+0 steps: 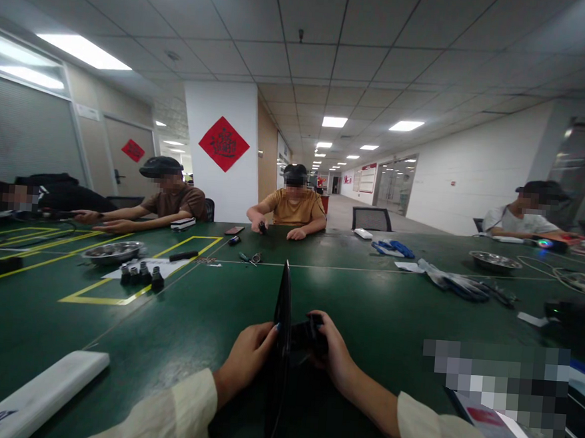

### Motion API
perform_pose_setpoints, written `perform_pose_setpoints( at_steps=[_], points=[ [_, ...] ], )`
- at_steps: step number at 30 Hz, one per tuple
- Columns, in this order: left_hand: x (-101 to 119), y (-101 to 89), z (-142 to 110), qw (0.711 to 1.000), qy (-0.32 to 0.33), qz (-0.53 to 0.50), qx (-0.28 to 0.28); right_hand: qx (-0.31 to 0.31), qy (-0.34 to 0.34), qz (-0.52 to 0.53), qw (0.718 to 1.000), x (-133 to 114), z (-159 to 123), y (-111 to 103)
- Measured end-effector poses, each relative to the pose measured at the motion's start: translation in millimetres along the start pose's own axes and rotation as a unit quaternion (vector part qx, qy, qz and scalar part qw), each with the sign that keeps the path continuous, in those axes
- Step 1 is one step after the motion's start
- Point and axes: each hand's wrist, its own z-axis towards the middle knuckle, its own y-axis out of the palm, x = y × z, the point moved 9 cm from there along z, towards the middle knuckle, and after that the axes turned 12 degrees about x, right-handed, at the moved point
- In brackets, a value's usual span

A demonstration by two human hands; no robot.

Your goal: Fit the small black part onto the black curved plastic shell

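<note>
Square white ceiling panels (pixel 334 122) glow above the dim green table (pixel 366 317); wide-angle distortion bends the edges.

Office w/ workbench (pixel 204 333); ceiling panels (pixel 313 67); glass doors (pixel 396 183)

Qty: 1 thin blk panel (pixel 281 352), 1 blk unit (pixel 309 337) (type unclear), 2 metal bowls (pixel 114 253), 4 blk cylinders (pixel 145 273), 4 ppl (pixel 296 208), 2 red diamond signs (pixel 224 144).

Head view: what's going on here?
The left hand holds a thin dark panel upright, edge-on to the camera, at the green table. The right hand grips a black part beside it; I can't tell whether they are joined. Across the table, a person in mustard holds a small dark object.
</note>
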Motion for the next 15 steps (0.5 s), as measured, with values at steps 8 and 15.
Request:
perform_pose_setpoints(
  at_steps=[8, 15],
  points=[
    [-4.1, 7.3, -0.5, 0.994, 0.049, 0.091, -0.037, -0.006, -0.008, 0.000, 1.000, 0.8, 1.1, -0.6],
    [-4.8, 7.1, 0.1, 0.987, 0.069, 0.143, -0.038, -0.002, -0.003, 0.004, 1.000, -0.4, -0.4, -0.6]
  ],
)
